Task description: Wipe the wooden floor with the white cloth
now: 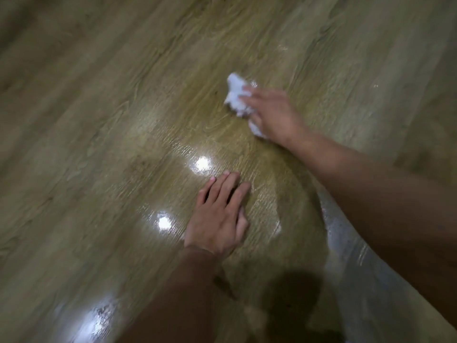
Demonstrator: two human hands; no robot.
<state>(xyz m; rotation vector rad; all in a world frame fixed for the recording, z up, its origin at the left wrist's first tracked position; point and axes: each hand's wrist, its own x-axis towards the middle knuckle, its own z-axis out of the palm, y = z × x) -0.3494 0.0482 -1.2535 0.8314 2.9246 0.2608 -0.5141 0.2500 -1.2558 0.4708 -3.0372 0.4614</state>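
Note:
A crumpled white cloth (236, 97) lies on the glossy wooden floor (123, 115) right of centre. My right hand (274, 115) sits on top of the cloth and grips it, with the cloth sticking out past the fingertips and below the palm. My left hand (220, 216) rests flat on the floor nearer to me, fingers straight and together, holding nothing. The whole view is blurred by motion.
Bright lamp reflections (202, 164) shine on the floor beside my left hand. A grey speckled strip (351, 246) runs along the lower right under my right forearm. A dark shadow (291, 293) falls on the floor near the bottom edge.

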